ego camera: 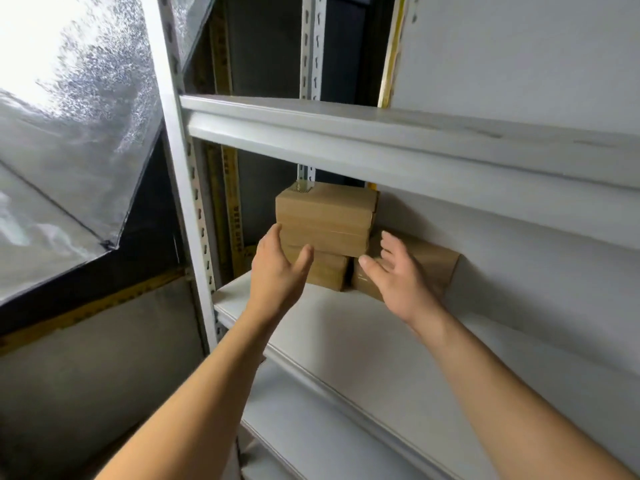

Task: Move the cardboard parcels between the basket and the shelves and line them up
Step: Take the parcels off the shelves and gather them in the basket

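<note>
Blown-out glare top left, soft blur throughout, wide-angle bend at edges

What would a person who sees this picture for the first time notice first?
Most likely the small stack of cardboard parcels at the back left of the white shelf, with another parcel lying beside it on the right. Next, the left hand and the right hand, both open, reaching toward the stack from either side. A shiny silver sheet fills the left of the view.
</note>
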